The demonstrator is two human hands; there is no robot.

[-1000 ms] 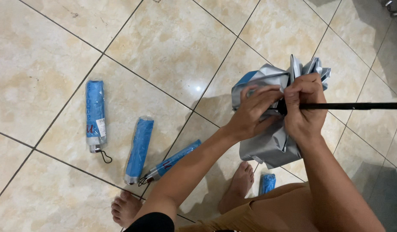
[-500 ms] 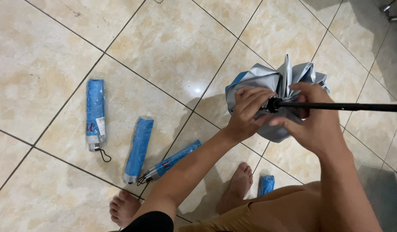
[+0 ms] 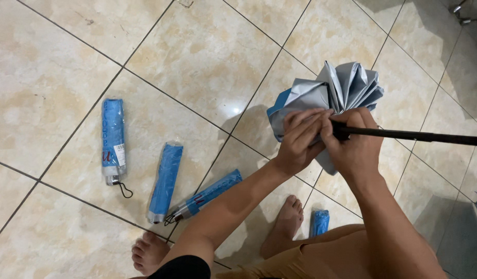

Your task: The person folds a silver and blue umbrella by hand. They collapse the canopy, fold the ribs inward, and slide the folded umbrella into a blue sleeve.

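A floor [image 3: 207, 57] of large, glossy square tiles fills the view, cream and beige with soft marbled clouding. Thin dark grout lines [image 3: 161, 95] run diagonally across it, crossing to form a diamond grid. Light falls brightest on the left and far tiles, where the glaze shines faintly. Toward the right and near right the floor darkens into grey shadow [image 3: 455, 227]. At the far right corner, small metal fittings [image 3: 463, 13] sit on the tiles, too small to tell.
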